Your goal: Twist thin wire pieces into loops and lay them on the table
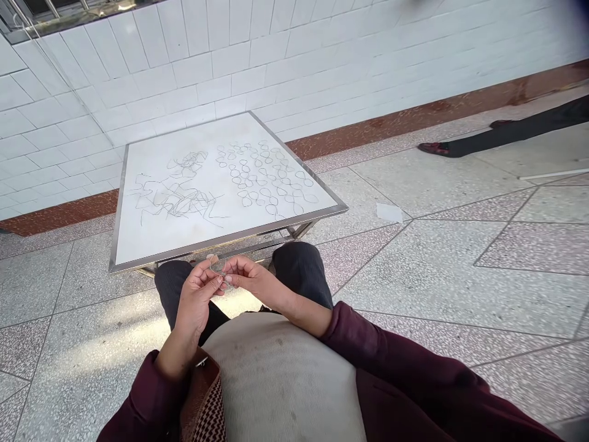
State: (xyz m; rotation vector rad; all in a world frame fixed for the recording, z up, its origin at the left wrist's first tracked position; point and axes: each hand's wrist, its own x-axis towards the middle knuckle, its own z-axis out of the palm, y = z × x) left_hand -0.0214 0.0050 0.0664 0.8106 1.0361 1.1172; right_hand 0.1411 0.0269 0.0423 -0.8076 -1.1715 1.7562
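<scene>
Between my two hands, just past the near edge of the table, is a thin wire [211,265] bent into a loop. My left hand [199,293] pinches it with thumb and fingers. My right hand [248,279] grips the same wire from the other side, its thumb close to the left one. On the white tabletop lie a tangle of loose wires [184,202] at the left and a smaller heap of wires [189,161] behind it. Rows of wires shaped as figure-eights [264,175] cover the right part.
The low metal-edged table [161,242] stands in front of my knees, against a white tiled wall [184,61]. A person's leg and shoe [437,149] show at the right. A pale sheet [389,212] lies on the speckled floor.
</scene>
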